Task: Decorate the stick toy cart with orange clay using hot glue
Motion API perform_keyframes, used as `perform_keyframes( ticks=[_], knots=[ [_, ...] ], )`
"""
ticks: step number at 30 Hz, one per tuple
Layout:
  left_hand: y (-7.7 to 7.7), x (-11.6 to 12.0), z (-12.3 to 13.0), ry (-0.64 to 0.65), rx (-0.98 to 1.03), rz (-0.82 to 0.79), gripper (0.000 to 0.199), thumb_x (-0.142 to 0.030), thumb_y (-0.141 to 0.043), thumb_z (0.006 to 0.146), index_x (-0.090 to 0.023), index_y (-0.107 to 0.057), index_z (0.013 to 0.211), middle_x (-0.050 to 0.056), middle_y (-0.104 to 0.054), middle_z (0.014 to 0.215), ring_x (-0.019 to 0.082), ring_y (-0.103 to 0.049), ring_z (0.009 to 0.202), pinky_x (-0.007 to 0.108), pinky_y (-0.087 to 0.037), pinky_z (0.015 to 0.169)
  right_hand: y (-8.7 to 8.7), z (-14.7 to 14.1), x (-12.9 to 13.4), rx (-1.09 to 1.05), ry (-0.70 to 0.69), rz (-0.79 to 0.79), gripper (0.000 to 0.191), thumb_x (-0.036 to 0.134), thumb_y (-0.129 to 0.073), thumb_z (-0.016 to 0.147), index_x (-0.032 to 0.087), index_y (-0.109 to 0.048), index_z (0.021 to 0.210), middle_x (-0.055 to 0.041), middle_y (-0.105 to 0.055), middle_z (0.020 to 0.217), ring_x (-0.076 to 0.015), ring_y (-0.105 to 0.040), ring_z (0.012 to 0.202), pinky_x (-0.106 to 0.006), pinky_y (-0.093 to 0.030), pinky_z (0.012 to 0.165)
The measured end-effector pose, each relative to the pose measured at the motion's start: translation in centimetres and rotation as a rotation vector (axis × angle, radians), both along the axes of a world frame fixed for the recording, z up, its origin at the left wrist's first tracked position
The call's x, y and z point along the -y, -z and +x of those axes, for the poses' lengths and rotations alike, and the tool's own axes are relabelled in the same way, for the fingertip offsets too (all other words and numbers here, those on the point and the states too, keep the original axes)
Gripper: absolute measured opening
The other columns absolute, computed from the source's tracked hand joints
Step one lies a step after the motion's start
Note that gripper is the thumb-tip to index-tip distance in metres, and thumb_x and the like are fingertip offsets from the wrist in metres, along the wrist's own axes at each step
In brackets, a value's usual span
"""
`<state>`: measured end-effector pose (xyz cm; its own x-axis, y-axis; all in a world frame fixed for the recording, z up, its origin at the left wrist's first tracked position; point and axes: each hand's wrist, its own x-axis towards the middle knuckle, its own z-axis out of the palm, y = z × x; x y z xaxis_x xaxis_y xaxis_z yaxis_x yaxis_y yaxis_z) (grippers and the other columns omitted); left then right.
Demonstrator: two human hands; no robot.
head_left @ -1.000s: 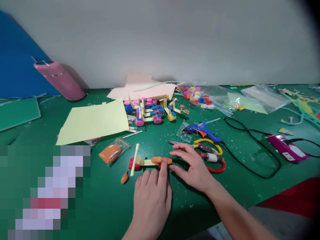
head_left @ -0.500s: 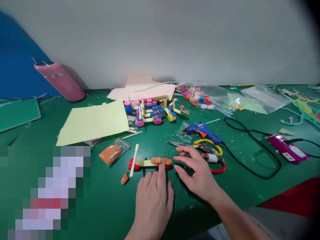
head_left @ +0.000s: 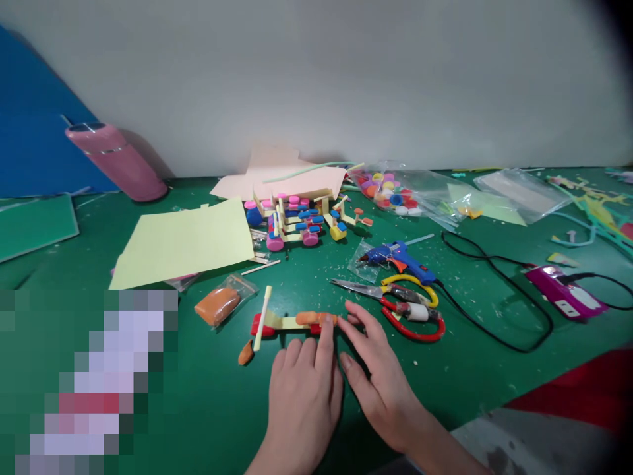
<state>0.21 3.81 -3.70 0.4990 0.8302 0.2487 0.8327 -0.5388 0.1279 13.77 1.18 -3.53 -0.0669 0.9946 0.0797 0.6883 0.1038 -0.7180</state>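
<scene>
A small model car [head_left: 285, 322] with a cream stick body and red wheels lies on the green table. Orange clay [head_left: 307, 318] sits along the right part of its body. The index finger of my left hand [head_left: 302, 396] presses down on this clay, with the other fingers lying in front of the car. My right hand [head_left: 378, 376] is open at the car's right end, its fingertips close to or touching the clay. A pale stick [head_left: 263, 318] leans across the car's left end. Beside it lies a loose lump of orange clay [head_left: 246, 353].
Scissors [head_left: 410, 300] and a blue glue gun [head_left: 400, 258] lie right of the car; its cord runs to a purple power block [head_left: 566, 291]. Behind are several finished model cars [head_left: 297, 227], yellow card [head_left: 182, 244] and a bag of colored caps [head_left: 388, 194]. A clay bag [head_left: 220, 303] lies left.
My right hand has moved left and down, off the scissors, towards the car's right end. My left index finger has slid slightly right along the clay.
</scene>
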Motion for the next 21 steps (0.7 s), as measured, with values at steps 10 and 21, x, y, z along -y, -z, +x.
perform_keyframes(
  ticks=[10,21],
  knots=[
    [0.02,0.1,0.01,-0.003,0.004,-0.036,0.047,-0.019,-0.044,0.08,-0.008,-0.036,0.126,0.005,-0.059,0.071,0.022,-0.053,0.064,0.036,-0.043,0.056,0.35,-0.08,0.08,-0.092,0.063,-0.004,0.043,0.024,-0.037,0.09,0.026,-0.033,0.132,-0.0024,-0.026,0.142,-0.0194,-0.026,0.13,-0.038,-0.03,0.105],
    [-0.22,0.05,0.05,-0.018,-0.008,-0.035,0.047,-0.019,-0.043,0.08,-0.011,-0.037,0.126,0.005,-0.061,0.072,0.02,-0.053,0.064,0.033,-0.042,0.056,0.41,-0.41,0.21,-0.123,0.033,-0.027,0.043,0.022,-0.036,0.09,0.027,-0.033,0.133,-0.0029,-0.026,0.142,-0.02,-0.027,0.13,-0.039,-0.03,0.106]
  ],
)
